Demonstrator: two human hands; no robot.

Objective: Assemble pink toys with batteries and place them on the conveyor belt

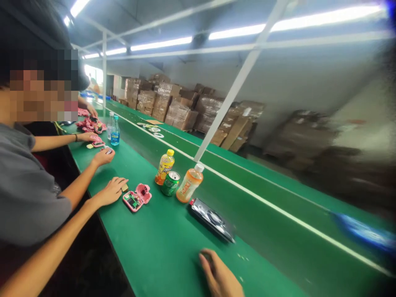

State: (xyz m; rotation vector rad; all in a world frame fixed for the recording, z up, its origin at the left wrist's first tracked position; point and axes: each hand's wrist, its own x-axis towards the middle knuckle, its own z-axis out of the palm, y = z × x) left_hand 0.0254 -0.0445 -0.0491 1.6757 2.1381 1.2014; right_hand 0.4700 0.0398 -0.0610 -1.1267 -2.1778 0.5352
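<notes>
My left hand reaches in from the lower left over the green table, its fingers and thumb closed about a small tan block. Just right of it lies an opened pink case, lid folded back, with a green circuit board and a dark part inside. At the lower middle my right hand is curled near the table top. Something dark shows between its thumb and fingers, too blurred to name.
A dark glossy device lies ahead of my right hand. Behind the pink case stand a yellow-capped bottle, a green can and an orange drink bottle. At left, a co-worker's hands handle pink parts near a blue bottle.
</notes>
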